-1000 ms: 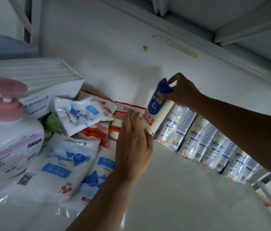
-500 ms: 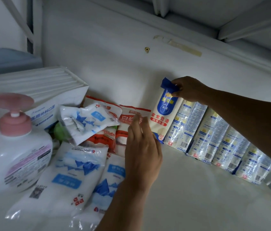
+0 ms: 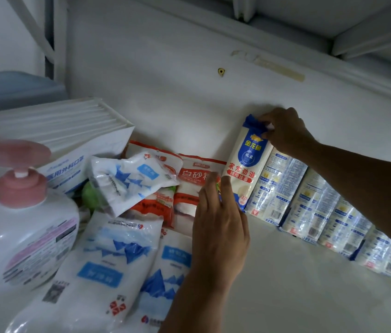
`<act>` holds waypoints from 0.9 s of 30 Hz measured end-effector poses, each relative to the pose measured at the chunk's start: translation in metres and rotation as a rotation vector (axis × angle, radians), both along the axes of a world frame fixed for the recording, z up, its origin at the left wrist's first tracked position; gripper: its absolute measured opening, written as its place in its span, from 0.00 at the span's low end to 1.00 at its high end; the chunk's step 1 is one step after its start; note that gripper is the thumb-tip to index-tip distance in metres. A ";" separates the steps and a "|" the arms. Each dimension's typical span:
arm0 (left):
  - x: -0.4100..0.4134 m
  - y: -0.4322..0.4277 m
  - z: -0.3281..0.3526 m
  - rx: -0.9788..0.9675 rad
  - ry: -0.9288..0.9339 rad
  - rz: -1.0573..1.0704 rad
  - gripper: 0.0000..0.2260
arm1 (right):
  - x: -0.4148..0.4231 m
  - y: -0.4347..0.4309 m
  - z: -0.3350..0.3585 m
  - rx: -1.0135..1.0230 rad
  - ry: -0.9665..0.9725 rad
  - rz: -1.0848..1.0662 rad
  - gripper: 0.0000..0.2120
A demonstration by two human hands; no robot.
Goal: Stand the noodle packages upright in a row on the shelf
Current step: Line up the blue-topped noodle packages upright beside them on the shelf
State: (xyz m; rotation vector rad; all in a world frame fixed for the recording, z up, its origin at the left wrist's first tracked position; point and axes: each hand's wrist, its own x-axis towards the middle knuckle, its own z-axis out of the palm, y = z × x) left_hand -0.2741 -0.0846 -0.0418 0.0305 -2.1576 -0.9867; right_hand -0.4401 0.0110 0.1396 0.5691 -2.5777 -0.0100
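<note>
A white and blue noodle package (image 3: pixel 246 164) stands upright against the back wall at the left end of a row of several noodle packages (image 3: pixel 309 203) that runs to the right along the white shelf (image 3: pixel 285 284). My right hand (image 3: pixel 283 131) pinches the blue top of that leftmost package. My left hand (image 3: pixel 220 222) is flat with fingers together, its fingertips touching the lower left side of the same package.
Left of the row lie red-and-white sugar bags (image 3: pixel 194 181) and several blue-and-white bags (image 3: pixel 108 267) in a loose pile. A pink-topped pump bottle (image 3: pixel 19 227) stands at the front left, a white mask box (image 3: pixel 57 138) behind it. The shelf in front of the row is bare.
The leftmost package went from tilted to upright against the row. My right hand stayed on its top, and my left hand moved right to its lower side.
</note>
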 end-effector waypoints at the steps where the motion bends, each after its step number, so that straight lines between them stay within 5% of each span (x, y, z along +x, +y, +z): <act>1: 0.000 0.000 0.000 0.000 0.001 -0.002 0.27 | 0.000 0.004 0.002 -0.054 0.007 0.030 0.17; 5: 0.000 0.000 0.001 -0.003 0.011 0.014 0.26 | 0.001 0.025 0.012 -0.199 0.004 -0.050 0.12; 19: 0.001 0.001 -0.003 -0.028 0.026 0.043 0.23 | 0.019 0.050 0.014 0.008 -0.191 -0.235 0.13; 27: 0.001 0.001 -0.002 -0.016 0.036 0.032 0.24 | 0.034 0.051 0.021 -0.450 -0.464 -0.212 0.16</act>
